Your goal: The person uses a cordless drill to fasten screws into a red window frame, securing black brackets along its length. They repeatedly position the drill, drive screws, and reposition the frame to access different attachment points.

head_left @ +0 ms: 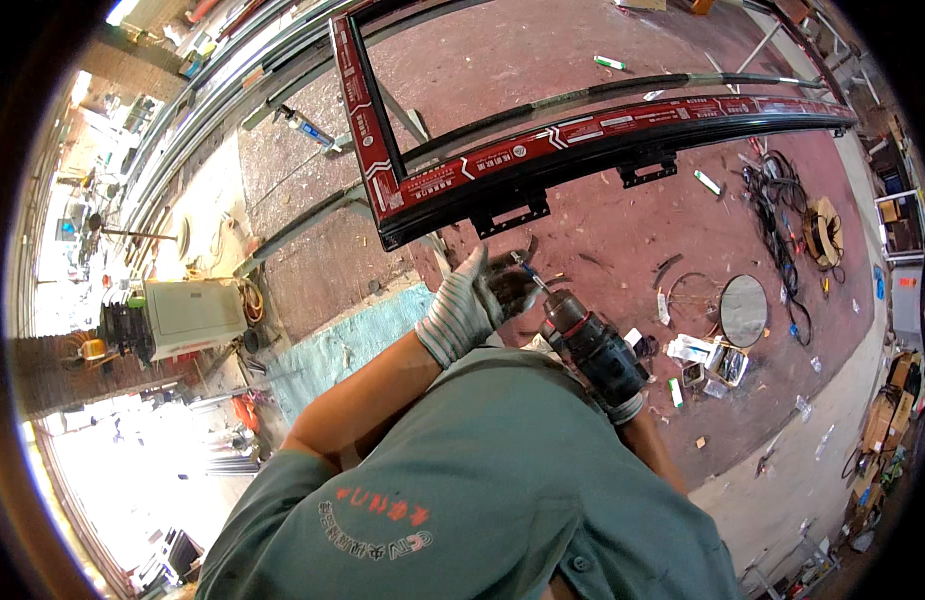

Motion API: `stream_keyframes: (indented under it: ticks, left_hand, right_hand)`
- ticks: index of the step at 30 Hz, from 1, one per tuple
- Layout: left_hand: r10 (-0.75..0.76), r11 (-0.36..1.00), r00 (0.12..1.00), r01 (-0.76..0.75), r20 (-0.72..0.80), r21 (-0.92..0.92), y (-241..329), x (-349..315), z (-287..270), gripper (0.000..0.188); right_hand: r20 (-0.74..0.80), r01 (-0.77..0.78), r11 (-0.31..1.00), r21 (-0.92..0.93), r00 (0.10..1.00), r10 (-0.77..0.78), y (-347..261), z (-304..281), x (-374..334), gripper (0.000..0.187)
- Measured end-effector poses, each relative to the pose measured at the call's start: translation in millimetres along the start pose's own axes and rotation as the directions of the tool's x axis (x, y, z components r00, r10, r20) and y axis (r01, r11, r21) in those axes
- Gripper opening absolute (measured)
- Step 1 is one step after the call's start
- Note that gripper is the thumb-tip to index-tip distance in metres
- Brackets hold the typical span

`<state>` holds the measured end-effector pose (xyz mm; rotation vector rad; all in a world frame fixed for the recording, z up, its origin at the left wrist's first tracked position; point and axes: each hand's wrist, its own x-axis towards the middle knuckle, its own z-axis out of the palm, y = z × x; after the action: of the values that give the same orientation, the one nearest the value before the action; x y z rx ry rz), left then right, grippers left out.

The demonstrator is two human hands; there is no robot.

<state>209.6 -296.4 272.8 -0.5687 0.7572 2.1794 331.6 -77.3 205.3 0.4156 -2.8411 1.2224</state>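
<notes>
Daylight floods in hard from the left, where the open side of the building burns out to plain white and swallows all detail. The red floor (602,60) further in is evenly lit, with soft, short shadows under the dark frame (582,140). The fisheye bends that frame into an arc and blackens the corners. The centre is fairly sharp; the small clutter by the rim smears.

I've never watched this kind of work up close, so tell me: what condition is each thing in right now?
Left hand: gloved, fingers at the drill's tip.
Right hand: gripping the drill.
Cordless drill: held up, bit pointing toward the frame.
Window frame: raised on stands, covered in red protective film.
Round mirror: lying flat on the floor.
Cables: loose, tangled.
</notes>
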Motion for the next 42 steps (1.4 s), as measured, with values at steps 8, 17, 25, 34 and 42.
stream_keyframes:
  ticks: [8, 17, 25, 34, 42]
  left_hand:
    - [0.213, 0.748, 0.853, 0.171, -0.476, 0.642, 35, 87, -143, 0.037]
    - [0.173, 0.715, 0.934, 0.099, -0.313, 0.692, 46, 178, -197, 0.056]
    - [0.192, 0.446, 0.936, 0.184, -0.295, 0.876, 50, 180, -194, 0.063]
    - [0.081, 0.685, 0.888, 0.280, -0.452, 0.672, 47, 171, -169, 0.034]
    - [0.358, 0.460, 0.915, 0.001, -0.187, 0.888, 47, 105, -142, 0.030]
  right_hand:
    - [0.118, -0.464, 0.665, 0.585, 0.860, 0.496, 44, 92, 23, 0.050]
    - [0.072, -0.441, 0.716, 0.542, 0.873, 0.483, 66, 178, 73, 0.037]
    - [0.051, 0.028, -0.123, 0.992, 0.800, 0.598, 86, 238, 60, 0.052]
    - [0.079, 0.061, -0.191, 0.980, 0.758, 0.648, 80, 255, 62, 0.092]
    - [0.010, -0.132, 0.177, 0.975, 0.827, 0.562, 64, 233, 50, 0.050]
